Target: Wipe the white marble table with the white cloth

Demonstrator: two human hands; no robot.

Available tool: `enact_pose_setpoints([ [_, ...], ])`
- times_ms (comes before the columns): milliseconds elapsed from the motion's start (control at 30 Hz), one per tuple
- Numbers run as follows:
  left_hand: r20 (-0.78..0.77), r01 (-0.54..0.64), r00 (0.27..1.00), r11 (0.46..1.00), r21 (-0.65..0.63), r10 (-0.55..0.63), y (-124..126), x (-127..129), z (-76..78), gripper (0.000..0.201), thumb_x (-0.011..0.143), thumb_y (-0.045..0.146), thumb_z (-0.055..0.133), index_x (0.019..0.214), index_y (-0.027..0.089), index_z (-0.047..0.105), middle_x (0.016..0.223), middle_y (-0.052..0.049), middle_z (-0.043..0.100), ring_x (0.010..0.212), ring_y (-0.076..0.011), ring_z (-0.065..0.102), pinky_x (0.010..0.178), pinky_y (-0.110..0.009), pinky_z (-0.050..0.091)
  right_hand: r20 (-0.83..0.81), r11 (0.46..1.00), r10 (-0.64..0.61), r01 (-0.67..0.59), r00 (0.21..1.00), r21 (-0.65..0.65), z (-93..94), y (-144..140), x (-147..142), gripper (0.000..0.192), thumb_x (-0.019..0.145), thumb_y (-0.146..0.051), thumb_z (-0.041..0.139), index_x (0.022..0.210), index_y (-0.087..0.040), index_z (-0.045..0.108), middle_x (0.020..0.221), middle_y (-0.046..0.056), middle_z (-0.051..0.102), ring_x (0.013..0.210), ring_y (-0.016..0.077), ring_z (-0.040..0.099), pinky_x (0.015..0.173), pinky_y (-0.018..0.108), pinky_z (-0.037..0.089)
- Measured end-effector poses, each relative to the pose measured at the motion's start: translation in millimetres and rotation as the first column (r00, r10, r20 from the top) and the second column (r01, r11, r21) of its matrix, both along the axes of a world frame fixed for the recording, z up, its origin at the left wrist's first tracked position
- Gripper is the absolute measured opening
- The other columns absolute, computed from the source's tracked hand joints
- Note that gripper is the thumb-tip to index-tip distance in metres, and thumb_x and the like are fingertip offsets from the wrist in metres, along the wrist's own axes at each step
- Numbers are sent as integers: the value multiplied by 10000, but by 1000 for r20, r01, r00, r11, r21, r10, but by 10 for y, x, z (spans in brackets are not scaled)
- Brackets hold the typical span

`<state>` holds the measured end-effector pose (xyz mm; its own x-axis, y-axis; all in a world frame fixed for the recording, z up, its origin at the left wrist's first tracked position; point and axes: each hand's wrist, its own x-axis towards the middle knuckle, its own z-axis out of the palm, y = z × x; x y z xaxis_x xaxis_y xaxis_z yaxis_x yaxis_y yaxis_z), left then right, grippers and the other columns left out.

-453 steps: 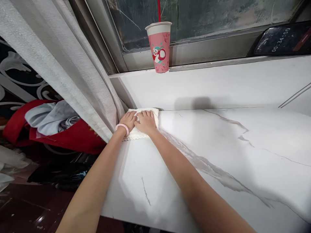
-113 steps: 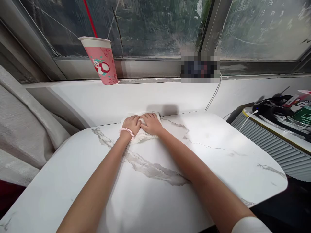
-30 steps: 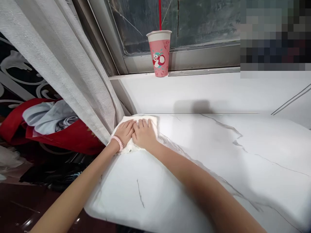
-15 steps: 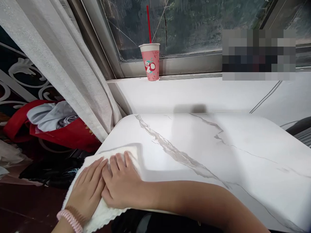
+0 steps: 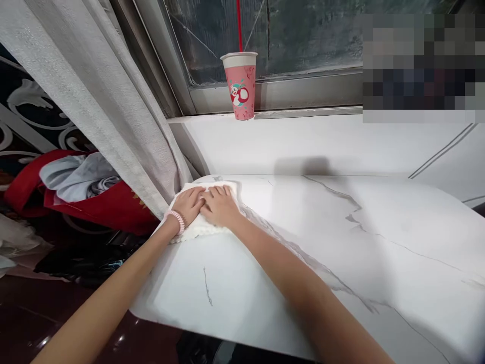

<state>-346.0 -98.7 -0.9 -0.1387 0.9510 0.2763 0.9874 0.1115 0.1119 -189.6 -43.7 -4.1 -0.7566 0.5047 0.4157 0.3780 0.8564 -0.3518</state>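
A white cloth (image 5: 200, 228) lies spread on the white marble-patterned table (image 5: 182, 283), at its far left corner beside the curtain. My left hand (image 5: 188, 206), with a pink coiled band (image 5: 177, 220) at the wrist, rests flat on the cloth with its fingers stretched out. Right beside it, my right hand (image 5: 220, 206) presses flat on the same cloth, fingers extended. The two hands touch at the thumb side. Their palms are hidden against the cloth.
A pink paper cup (image 5: 242, 91) with a red straw stands on the window sill behind the table. The light curtain (image 5: 113, 101) hangs at the left. A red bag (image 5: 94, 210) with grey fabric inside sits below it. A blurred patch covers the upper right.
Both hands have pushed the cloth away from me, from the table's near left edge to the far left corner. The arms are now stretched out, and the view has shifted slightly.
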Motion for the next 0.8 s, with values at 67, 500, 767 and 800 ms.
enact_pose_setpoints([
  [67,16,-5,1000,1000,-1,5,246,24,28,446,899,342,340,1230,150,569,1293,-122,626,1222,-272,550,1083,-430,396,-3,999,-33,33,999,-18,3,181,-6,371,944,-283,470,1270,-140,576,1284,130,591,1232,268,462,1138,478,223],
  [500,32,-39,999,999,-26,40,985,673,59,410,961,231,313,1279,165,564,1352,-102,590,1278,-243,507,1117,-401,334,-102,982,-188,184,977,-50,-37,828,420,325,886,-190,498,1182,-168,632,1245,99,632,1177,251,520,1122,412,259],
  [767,-25,61,998,998,-30,-62,621,998,52,428,963,228,305,1306,124,538,1386,-133,560,1308,-249,481,1137,-417,312,-7,969,-242,242,970,45,-36,421,767,337,918,-197,463,1216,-126,603,1287,153,595,1226,266,485,1138,457,245],
  [800,-36,69,997,997,-27,-70,511,1044,41,435,962,226,301,1314,118,533,1396,-138,552,1319,-253,472,1143,-426,305,-12,970,-237,237,971,60,-48,315,826,340,918,-202,462,1215,-120,604,1288,158,597,1232,273,480,1139,466,246],
])
